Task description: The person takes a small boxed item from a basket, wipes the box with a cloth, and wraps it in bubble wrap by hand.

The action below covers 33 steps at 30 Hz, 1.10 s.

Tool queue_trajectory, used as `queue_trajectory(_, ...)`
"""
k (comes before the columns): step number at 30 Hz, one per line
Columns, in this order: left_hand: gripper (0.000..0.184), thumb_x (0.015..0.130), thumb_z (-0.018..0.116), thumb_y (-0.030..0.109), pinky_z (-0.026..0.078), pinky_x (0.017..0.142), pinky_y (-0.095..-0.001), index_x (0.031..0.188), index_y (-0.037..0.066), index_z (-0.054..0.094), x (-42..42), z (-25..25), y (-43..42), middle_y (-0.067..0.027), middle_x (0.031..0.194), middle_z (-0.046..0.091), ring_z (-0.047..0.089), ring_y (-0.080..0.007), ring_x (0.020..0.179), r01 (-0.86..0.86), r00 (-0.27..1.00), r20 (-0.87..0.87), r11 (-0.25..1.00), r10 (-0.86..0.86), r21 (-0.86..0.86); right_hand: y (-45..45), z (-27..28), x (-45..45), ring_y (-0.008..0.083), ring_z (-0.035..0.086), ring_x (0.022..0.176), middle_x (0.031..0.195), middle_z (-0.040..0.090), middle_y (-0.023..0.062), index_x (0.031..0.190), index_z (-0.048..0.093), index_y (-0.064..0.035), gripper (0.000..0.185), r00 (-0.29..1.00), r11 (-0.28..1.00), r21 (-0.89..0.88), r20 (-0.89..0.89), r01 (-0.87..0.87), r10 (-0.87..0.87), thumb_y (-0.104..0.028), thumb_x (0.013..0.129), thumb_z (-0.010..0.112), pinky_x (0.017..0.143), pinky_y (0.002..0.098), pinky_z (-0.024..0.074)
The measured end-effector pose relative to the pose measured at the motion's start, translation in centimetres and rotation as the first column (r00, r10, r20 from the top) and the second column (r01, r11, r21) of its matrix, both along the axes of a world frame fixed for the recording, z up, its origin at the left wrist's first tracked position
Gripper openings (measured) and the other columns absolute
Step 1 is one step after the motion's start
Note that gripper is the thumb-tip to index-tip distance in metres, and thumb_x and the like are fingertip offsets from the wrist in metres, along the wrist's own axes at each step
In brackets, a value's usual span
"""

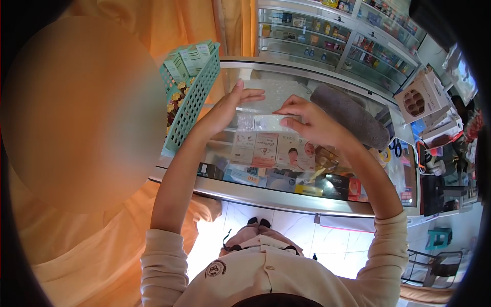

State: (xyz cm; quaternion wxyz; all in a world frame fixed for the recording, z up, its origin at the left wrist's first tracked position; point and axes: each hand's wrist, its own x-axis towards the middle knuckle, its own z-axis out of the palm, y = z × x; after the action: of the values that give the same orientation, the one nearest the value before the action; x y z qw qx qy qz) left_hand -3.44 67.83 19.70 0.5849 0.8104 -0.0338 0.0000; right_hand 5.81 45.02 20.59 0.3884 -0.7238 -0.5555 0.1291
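Note:
A small white box wrapped in bubble wrap (260, 123) lies on the glass counter (210, 157) between my hands. Beyond it, a clear sheet of bubble wrap (279, 92) is spread flat. My left hand (225, 113) is at the left side of the sheet, its thumb raised and fingers stretched out, holding nothing visible. With thumb and forefinger pinched together, my right hand (313, 122) grips the bubble wrap at the right end of the small box. Its other fingers are curled and partly hidden.
At the left stands a green plastic basket (193, 102) with boxes and brown-gold items. A grey roll (350, 115) lies at the right, near tape (379, 156) and black-handled scissors (395, 147). Cosmetic boxes (266, 149) show under the glass. A cardboard box (422, 97) sits far right.

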Motion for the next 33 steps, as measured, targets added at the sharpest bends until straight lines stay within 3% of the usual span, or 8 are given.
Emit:
queue_trajectory(4, 0.052, 0.097, 0.047, 0.045, 0.034, 0.107, -0.0347, 0.127, 0.004, 0.056, -0.9, 0.8, -0.4, -0.0129, 0.119, 0.062, 0.053, -0.0199, 0.119, 0.051, 0.987, 0.154, 0.997, -0.041, -0.063, 0.5, 0.2, 0.6, 0.0271, 0.061, 0.092, 0.101, 0.062, 0.0163, 0.109, 0.065, 0.0014, 0.026, 0.999, 0.996, -0.073, -0.008, 0.045, -0.045, -0.014, 0.090, 0.062, 0.084, 0.0342, 0.0471)
queue_trajectory(6, 0.045, 0.076, 0.078, 0.017, 0.044, 0.096, -0.0319, 0.116, 0.001, 0.062, -1.7, 1.4, -1.0, -0.0104, 0.110, 0.066, 0.059, -0.0169, 0.107, 0.028, 0.949, 0.292, 0.951, -0.122, 0.307, 0.4, 0.6, 0.5, 0.0275, 0.061, 0.092, 0.102, 0.062, 0.0166, 0.107, 0.065, 0.0019, 0.025, 0.997, 0.992, -0.108, -0.030, 0.067, -0.071, -0.015, 0.089, 0.062, 0.083, 0.0340, 0.0472)
queue_trajectory(9, 0.051, 0.062, 0.084, 0.002, 0.048, 0.089, -0.0302, 0.109, -0.001, 0.065, -1.4, 1.3, -1.2, -0.0100, 0.105, 0.068, 0.062, -0.0157, 0.099, 0.018, 0.982, 0.176, 0.952, -0.075, 0.306, 0.4, 1.0, 0.2, 0.0268, 0.062, 0.087, 0.104, 0.062, 0.0181, 0.104, 0.065, 0.0020, 0.024, 0.975, 0.985, -0.139, -0.182, 0.105, -0.130, -0.017, 0.089, 0.062, 0.080, 0.0342, 0.0483)
queue_trajectory(12, 0.044, 0.067, 0.081, 0.002, 0.050, 0.083, -0.0283, 0.107, -0.002, 0.065, -1.3, 1.1, -1.2, -0.0101, 0.099, 0.069, 0.064, -0.0146, 0.092, 0.038, 0.986, 0.141, 0.949, -0.086, 0.313, -0.1, 0.3, -0.3, 0.0247, 0.064, 0.082, 0.105, 0.063, 0.0191, 0.106, 0.064, 0.0018, 0.027, 0.980, 0.973, -0.145, -0.055, 0.179, -0.189, -0.018, 0.087, 0.066, 0.074, 0.0334, 0.0501)
queue_trajectory(14, 0.043, 0.067, 0.080, 0.002, 0.050, 0.082, -0.0282, 0.107, -0.002, 0.065, -1.2, 1.0, -1.1, -0.0101, 0.098, 0.069, 0.064, -0.0138, 0.090, 0.039, 0.987, 0.137, 0.950, -0.085, 0.310, -0.5, -0.7, -0.6, 0.0241, 0.065, 0.076, 0.104, 0.064, 0.0196, 0.109, 0.062, 0.0020, 0.034, 0.981, 0.988, 0.142, 0.171, 0.067, -0.091, -0.017, 0.083, 0.071, 0.070, 0.0336, 0.0518)
queue_trajectory(18, 0.041, 0.069, 0.079, 0.001, 0.051, 0.080, -0.0283, 0.107, -0.003, 0.065, -1.3, 0.9, -1.1, -0.0102, 0.096, 0.069, 0.063, -0.0125, 0.087, 0.050, 0.991, 0.105, 0.951, -0.086, 0.304, -1.0, 1.6, -1.6, 0.0272, 0.066, 0.080, 0.105, 0.065, 0.0203, 0.112, 0.061, 0.0026, 0.043, 0.960, 0.971, -0.146, -0.181, 0.191, -0.215, -0.015, 0.077, 0.077, 0.073, 0.0348, 0.0529)
queue_trajectory(28, 0.041, 0.075, 0.078, 0.007, 0.049, 0.088, -0.0312, 0.112, -0.003, 0.063, -1.3, 0.6, -0.6, -0.0130, 0.103, 0.068, 0.061, -0.0169, 0.101, 0.020, 0.967, 0.232, 0.938, -0.106, 0.347, -0.6, 0.3, -1.0, 0.0344, 0.064, 0.096, 0.105, 0.065, 0.0189, 0.108, 0.062, 0.0006, 0.042, 0.954, 0.983, 0.076, 0.240, 0.166, -0.179, -0.011, 0.072, 0.079, 0.084, 0.0381, 0.0498)
queue_trajectory(33, 0.037, 0.099, 0.049, 0.028, 0.045, 0.096, -0.0337, 0.115, -0.003, 0.062, -1.4, 1.2, -0.2, -0.0139, 0.115, 0.066, 0.059, -0.0221, 0.111, -0.095, 0.959, 0.283, 0.957, 0.014, 0.276, -1.3, 1.1, -1.8, 0.0329, 0.065, 0.094, 0.103, 0.066, 0.0174, 0.105, 0.062, 0.0003, 0.040, 0.977, 0.985, 0.093, 0.141, 0.147, -0.160, -0.012, 0.072, 0.080, 0.083, 0.0377, 0.0496)
